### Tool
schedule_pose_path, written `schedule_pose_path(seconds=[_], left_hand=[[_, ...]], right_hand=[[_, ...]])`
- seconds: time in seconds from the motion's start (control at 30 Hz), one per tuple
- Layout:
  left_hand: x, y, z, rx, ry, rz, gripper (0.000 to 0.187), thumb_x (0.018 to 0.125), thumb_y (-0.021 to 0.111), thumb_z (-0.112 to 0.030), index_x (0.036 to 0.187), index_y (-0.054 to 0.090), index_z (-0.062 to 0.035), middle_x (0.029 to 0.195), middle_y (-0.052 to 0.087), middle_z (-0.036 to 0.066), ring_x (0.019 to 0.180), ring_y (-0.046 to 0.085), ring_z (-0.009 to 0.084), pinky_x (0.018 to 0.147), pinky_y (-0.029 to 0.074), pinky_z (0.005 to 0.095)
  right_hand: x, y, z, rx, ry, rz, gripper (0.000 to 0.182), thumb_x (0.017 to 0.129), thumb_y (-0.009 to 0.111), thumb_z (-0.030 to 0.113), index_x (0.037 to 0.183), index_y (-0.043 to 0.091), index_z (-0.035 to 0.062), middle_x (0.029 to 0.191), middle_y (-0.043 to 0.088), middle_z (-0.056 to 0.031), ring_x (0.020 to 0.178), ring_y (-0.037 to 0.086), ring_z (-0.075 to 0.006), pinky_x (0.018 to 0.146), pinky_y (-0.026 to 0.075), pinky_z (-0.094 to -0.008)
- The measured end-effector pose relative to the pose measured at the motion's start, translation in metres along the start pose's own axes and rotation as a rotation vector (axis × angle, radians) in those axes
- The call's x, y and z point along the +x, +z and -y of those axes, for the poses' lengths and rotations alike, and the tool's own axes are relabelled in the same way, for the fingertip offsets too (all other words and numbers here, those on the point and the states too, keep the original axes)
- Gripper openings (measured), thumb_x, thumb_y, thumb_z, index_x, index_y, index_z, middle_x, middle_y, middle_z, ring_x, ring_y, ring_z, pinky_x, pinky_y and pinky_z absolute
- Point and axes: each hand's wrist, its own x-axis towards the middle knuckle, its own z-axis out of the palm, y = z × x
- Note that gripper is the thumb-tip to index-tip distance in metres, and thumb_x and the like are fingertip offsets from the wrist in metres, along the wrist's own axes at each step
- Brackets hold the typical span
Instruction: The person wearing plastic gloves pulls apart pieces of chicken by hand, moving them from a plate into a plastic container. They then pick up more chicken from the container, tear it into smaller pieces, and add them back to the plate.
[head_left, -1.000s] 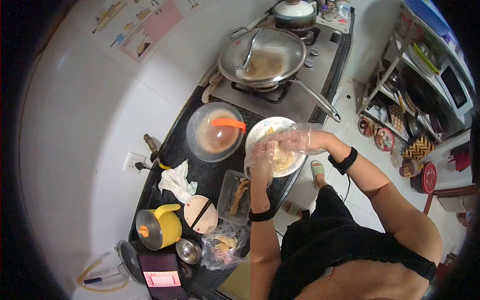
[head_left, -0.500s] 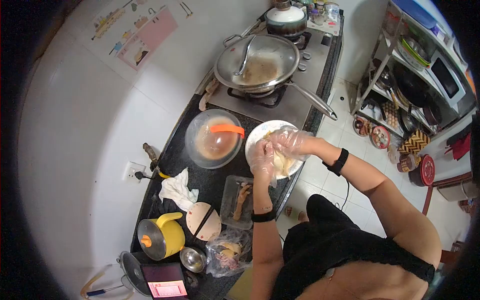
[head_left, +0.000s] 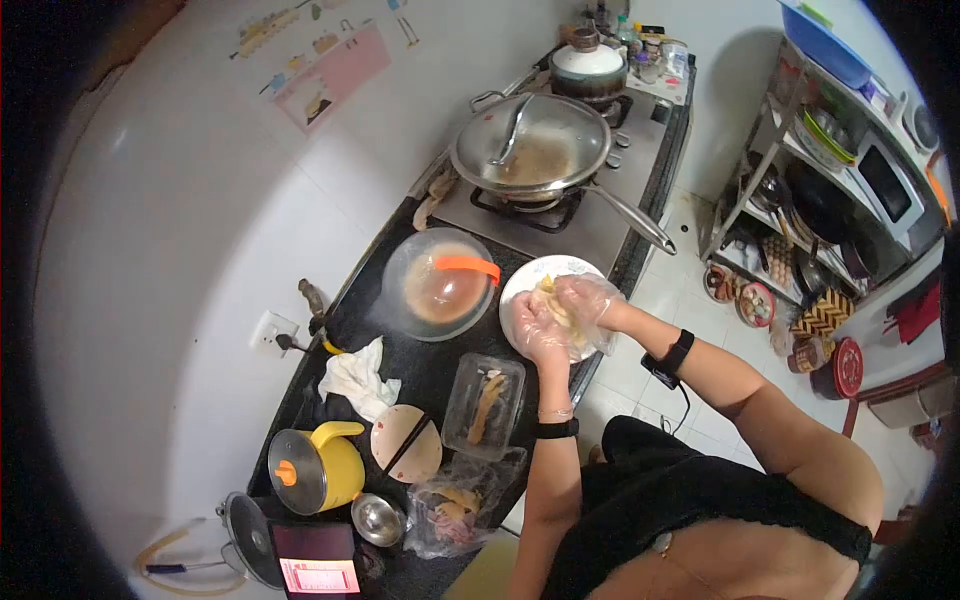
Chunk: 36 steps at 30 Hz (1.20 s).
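Both hands work over a white plate (head_left: 522, 290) that stands on the dark surface (head_left: 400, 365), near its front edge. The left hand (head_left: 540, 335) and the right hand (head_left: 585, 300) wear thin clear plastic gloves. Their fingers are bent and close together around a pale yellow piece of food (head_left: 555, 300) on the plate; the fingers of both hands touch it, but how firmly they grip it I cannot tell, because the gloves and the small size hide the fingertips. Each wrist carries a black band.

Just to the left of the fingers stands a bowl under a clear lid with an orange handle (head_left: 438, 285). Nearer to the person than the left hand lies a clear plastic tray (head_left: 485, 405) with a brownish strip inside. Beside the tray, further from the fingers, is a round pink plate with chopsticks across it (head_left: 406, 450), and then a white crumpled cloth (head_left: 358, 380). A yellow pot (head_left: 315, 465), a small steel bowl (head_left: 378, 518) and a plastic bag with scraps (head_left: 455, 510) are well apart from the hands (all at the near end of the surface).

Beyond the fingers, on the stove, sits a steel wok with a lid (head_left: 530, 145), its long handle pointing toward the right.
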Motion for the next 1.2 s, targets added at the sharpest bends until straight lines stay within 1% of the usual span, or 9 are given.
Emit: schedule_pose_path(seconds=[0.13, 0.2, 0.23, 0.27, 0.37, 0.57, 0.77, 1.07, 1.2], left_hand=[[0.011, -0.02, -0.008, 0.228, -0.057, -0.088, 0.009, 0.082, 0.045, -0.003, 0.09, 0.046, 0.0014, 0.084, 0.05, 0.008, 0.075, 0.048, 0.015, 0.071, 0.041, 0.0267], [0.016, -0.023, -0.005, -0.088, -0.254, -0.236, 0.012, 0.084, 0.045, -0.008, 0.086, 0.047, 0.0035, 0.078, 0.051, 0.011, 0.072, 0.051, 0.0208, 0.07, 0.042, 0.0314], [0.018, -0.025, -0.003, -0.168, -0.281, -0.301, 0.014, 0.085, 0.044, -0.01, 0.089, 0.047, 0.0031, 0.08, 0.052, 0.01, 0.074, 0.051, 0.0191, 0.07, 0.043, 0.0305], [0.017, -0.027, -0.001, -0.164, -0.281, -0.302, 0.014, 0.085, 0.044, -0.01, 0.089, 0.047, 0.0031, 0.08, 0.052, 0.01, 0.074, 0.051, 0.0191, 0.07, 0.043, 0.0305], [0.015, -0.031, -0.008, -0.252, -0.425, -0.289, 0.016, 0.086, 0.045, -0.013, 0.092, 0.047, 0.0021, 0.081, 0.052, 0.01, 0.075, 0.051, 0.018, 0.071, 0.043, 0.03], [0.012, -0.022, 0.004, -0.365, -0.295, -0.216, 0.018, 0.087, 0.046, -0.018, 0.09, 0.046, 0.0003, 0.082, 0.051, 0.01, 0.075, 0.05, 0.0179, 0.071, 0.043, 0.031], [0.013, -0.02, -0.015, 0.043, -0.256, -0.068, 0.017, 0.083, 0.05, -0.014, 0.089, 0.048, 0.0015, 0.083, 0.052, 0.013, 0.076, 0.052, 0.0201, 0.072, 0.042, 0.0314], [0.02, -0.008, 0.003, -0.055, -0.259, 0.036, 0.017, 0.078, 0.055, -0.011, 0.088, 0.05, 0.0011, 0.081, 0.055, 0.01, 0.074, 0.052, 0.0173, 0.069, 0.042, 0.0285], [0.02, -0.01, -0.019, 0.002, -0.281, 0.073, 0.011, 0.082, 0.054, -0.012, 0.089, 0.052, -0.0037, 0.079, 0.054, 0.004, 0.074, 0.05, 0.0127, 0.07, 0.041, 0.0251]], right_hand=[[-0.002, 0.007, -0.018, -0.016, -0.077, -0.034, 0.034, 0.085, 0.044, 0.024, 0.11, 0.048, 0.0018, 0.11, 0.051, -0.0181, 0.106, 0.046, -0.0296, 0.089, 0.037, -0.0342], [0.009, 0.02, -0.049, -0.216, -0.364, -0.288, 0.029, 0.084, 0.044, 0.022, 0.103, 0.049, 0.0004, 0.106, 0.052, -0.0168, 0.102, 0.047, -0.0292, 0.088, 0.037, -0.0351], [0.015, 0.014, -0.052, 0.556, -0.172, -0.109, 0.025, 0.083, 0.043, 0.018, 0.098, 0.049, -0.0002, 0.098, 0.055, -0.0158, 0.093, 0.052, -0.0302, 0.083, 0.041, -0.0369], [0.015, 0.011, -0.055, 0.56, -0.172, -0.108, 0.025, 0.083, 0.043, 0.018, 0.098, 0.049, -0.0002, 0.098, 0.055, -0.0158, 0.093, 0.052, -0.0302, 0.083, 0.041, -0.0369], [-0.007, -0.029, 0.024, -0.439, 0.197, 0.016, 0.022, 0.081, 0.044, 0.016, 0.097, 0.053, 0.0044, 0.085, 0.058, -0.0158, 0.078, 0.057, -0.0316, 0.072, 0.044, -0.0408], [-0.009, -0.007, 0.002, -0.642, -0.236, -0.229, 0.021, 0.079, 0.047, 0.018, 0.095, 0.056, 0.0076, 0.084, 0.058, -0.0157, 0.081, 0.056, -0.0311, 0.073, 0.043, -0.0415], [-0.011, -0.03, 0.015, -0.423, -0.065, 0.144, 0.026, 0.08, 0.049, 0.026, 0.1, 0.055, 0.011, 0.085, 0.058, -0.0153, 0.083, 0.056, -0.0322, 0.074, 0.043, -0.0405], [-0.009, -0.012, 0.014, -0.381, -0.296, -0.144, 0.027, 0.085, 0.039, 0.026, 0.102, 0.052, 0.0093, 0.087, 0.057, -0.0164, 0.081, 0.056, -0.0335, 0.072, 0.044, -0.0424], [0.005, -0.023, 0.003, -0.167, -0.29, -0.037, 0.028, 0.086, 0.038, 0.027, 0.099, 0.052, 0.008, 0.089, 0.056, -0.0166, 0.08, 0.055, -0.0333, 0.071, 0.044, -0.042]])
